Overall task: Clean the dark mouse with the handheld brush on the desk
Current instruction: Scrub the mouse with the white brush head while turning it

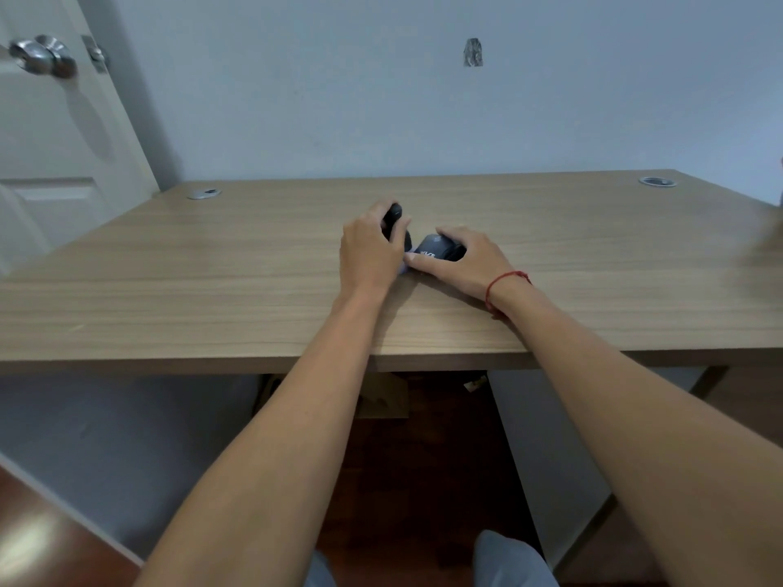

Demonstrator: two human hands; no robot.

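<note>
Here, left hand (367, 252) gripping brush (395, 224), right hand (459, 262) clasping mouse (436, 248)

Both arms reach forward, hands nearly touching.
Left hand (367, 252) curled in a grip, knuckles up; right hand (464, 260) at its 3 o'clock, fingers cupped, palm down.

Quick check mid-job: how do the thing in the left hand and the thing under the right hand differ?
The brush in the left hand is raised, its dark handle end poking above the fingers; the mouse lies low on the desk under the right hand. The mouse shows pale lettering; the brush's visible part looks plain. Both are dark and held.
</note>
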